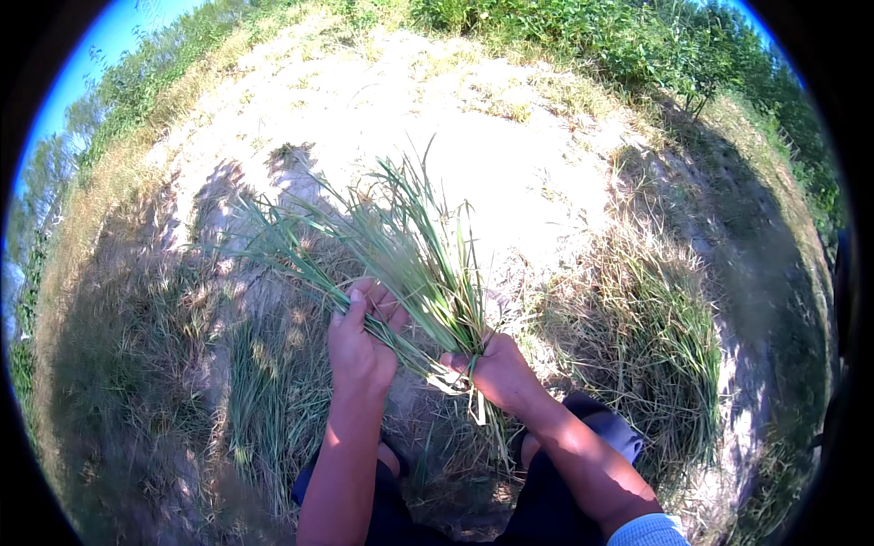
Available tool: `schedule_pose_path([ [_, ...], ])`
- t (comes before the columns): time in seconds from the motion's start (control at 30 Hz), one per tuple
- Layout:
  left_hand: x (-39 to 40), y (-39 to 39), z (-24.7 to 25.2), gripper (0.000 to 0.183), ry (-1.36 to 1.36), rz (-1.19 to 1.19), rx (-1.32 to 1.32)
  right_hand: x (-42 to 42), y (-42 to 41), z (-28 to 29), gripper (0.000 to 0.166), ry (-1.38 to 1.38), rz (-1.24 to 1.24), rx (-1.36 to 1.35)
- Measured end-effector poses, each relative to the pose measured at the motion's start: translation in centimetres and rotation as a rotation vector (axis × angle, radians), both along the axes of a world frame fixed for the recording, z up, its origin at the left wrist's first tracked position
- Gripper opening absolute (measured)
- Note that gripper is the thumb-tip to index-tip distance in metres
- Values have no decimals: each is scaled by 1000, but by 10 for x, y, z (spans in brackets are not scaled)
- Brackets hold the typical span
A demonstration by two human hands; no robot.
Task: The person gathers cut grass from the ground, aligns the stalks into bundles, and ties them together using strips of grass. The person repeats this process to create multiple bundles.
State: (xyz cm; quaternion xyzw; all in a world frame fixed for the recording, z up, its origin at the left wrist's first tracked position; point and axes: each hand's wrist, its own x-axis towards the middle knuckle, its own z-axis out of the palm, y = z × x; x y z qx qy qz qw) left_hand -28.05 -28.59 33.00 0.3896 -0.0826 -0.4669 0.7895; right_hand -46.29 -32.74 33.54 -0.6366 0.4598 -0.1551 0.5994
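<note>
A fan-shaped bunch of long green grass (437,293) rises from my right hand (498,372), whose fingers are closed around its lower stems. Pale stem ends hang below that fist. My left hand (365,334) grips a thinner strand of grass blades (300,266), pinched between thumb and fingers, with the tips spreading to the upper left. The lower ends of this strand run across to my right hand and meet the bunch there. Both hands are in front of my knees, above the ground.
Cut grass lies in a pile (273,409) to my left and a larger heap (649,348) to my right. My dark trousers (553,498) and feet are below. Sunlit sandy ground (491,157) stretches ahead to leafy bushes (580,34).
</note>
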Motion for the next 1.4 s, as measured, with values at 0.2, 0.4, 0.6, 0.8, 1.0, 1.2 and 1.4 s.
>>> schedule_pose_path([
  [0.2, -5, -2, -5, 26, -5, -11, -42, 2, 3, -11, 25, -213, 68, -53],
  [0.4, -11, -3, 0, 30, 3, -7, -60, -1, 1, -18, 25, -118, 63, -2],
  [0.6, 1, 7, 6, 33, -69, 1, -7, -8, -9, 1, 29, -91, -52, -85],
  [0.8, 7, 9, 12, 33, -33, 86, 39, -8, -5, 11, 29, -192, -118, -91],
  [1.0, 19, 14, 18, 33, 29, 139, 30, -60, -36, 24, 22, -390, -411, -152],
  [1.2, 40, 23, 13, 36, -11, 134, -57, -115, -41, 76, 11, -306, -632, -530],
  [1.4, 41, 29, 8, 37, -32, 81, -114, -248, -37, 93, 18, 91, -772, -795],
])
